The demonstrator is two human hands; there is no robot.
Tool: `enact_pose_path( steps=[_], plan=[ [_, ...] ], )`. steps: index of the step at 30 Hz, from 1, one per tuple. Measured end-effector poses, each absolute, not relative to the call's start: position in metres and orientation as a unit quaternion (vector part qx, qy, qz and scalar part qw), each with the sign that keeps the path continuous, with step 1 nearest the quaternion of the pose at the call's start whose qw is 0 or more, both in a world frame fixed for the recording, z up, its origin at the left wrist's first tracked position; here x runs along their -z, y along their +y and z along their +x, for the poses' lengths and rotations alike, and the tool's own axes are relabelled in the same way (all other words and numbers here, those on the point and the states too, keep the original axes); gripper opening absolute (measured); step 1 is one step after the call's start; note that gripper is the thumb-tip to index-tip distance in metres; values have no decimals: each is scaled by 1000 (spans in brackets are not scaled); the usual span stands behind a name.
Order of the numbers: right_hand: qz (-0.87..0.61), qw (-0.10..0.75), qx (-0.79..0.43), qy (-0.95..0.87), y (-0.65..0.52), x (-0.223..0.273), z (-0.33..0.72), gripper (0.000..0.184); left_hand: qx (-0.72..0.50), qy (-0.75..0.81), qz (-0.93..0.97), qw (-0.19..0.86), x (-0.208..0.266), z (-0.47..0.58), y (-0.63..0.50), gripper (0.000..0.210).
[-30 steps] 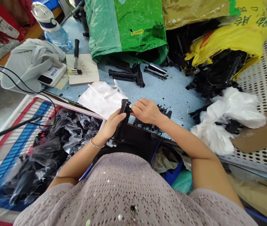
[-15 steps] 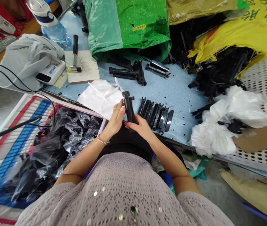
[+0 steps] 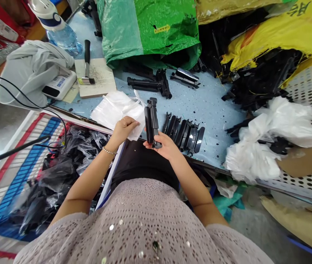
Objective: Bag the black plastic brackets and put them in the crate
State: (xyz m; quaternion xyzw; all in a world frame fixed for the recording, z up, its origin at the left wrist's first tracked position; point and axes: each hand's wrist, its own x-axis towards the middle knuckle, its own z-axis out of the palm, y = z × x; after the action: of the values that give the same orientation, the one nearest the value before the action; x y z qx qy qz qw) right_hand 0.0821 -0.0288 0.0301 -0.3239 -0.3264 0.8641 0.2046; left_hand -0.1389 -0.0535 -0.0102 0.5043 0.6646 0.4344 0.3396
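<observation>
My right hand (image 3: 163,146) grips the lower end of a long black plastic part (image 3: 151,119) and holds it upright over the near edge of the blue table (image 3: 213,110). My left hand (image 3: 124,128) rests on a stack of clear white plastic bags (image 3: 116,108) just left of the part, its fingers pinching the edge of a bag. A row of several similar black parts (image 3: 185,132) lies on the table just right of my right hand.
More black parts (image 3: 150,83) lie further back. Green (image 3: 147,29) and yellow (image 3: 277,36) sacks stand behind. A hammer (image 3: 86,62) lies on a board, near a water bottle (image 3: 59,29). A bin of bagged black parts (image 3: 62,172) sits left. Crumpled white bags (image 3: 271,135) lie right.
My left hand let go of the black part and moved left onto the white bags. My right hand now holds the part alone, upright.
</observation>
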Motion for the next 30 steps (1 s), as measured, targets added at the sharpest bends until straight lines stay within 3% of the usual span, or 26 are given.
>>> enact_pose_path(
  steps=[5,10,13,19,24,30],
  plan=[
    [-312,219,-870,-313,-21,-18,56,36,-486,651,456,363,13,-141,-60,19],
    [-306,212,-880,-294,-19,-19,57,37,-522,621,391,435,18,-143,-62,40],
    [-295,200,-881,-311,-19,-21,52,40,-526,617,396,431,19,-140,-62,40],
    [-339,234,-857,-308,-22,-19,48,32,-500,670,498,229,0,-147,-71,13],
    [-316,223,-870,-305,-31,-26,55,38,-349,670,634,163,-16,-149,-68,29],
    [-357,259,-847,-296,-40,-21,63,34,-328,692,630,130,-19,-159,-67,30]
  ],
)
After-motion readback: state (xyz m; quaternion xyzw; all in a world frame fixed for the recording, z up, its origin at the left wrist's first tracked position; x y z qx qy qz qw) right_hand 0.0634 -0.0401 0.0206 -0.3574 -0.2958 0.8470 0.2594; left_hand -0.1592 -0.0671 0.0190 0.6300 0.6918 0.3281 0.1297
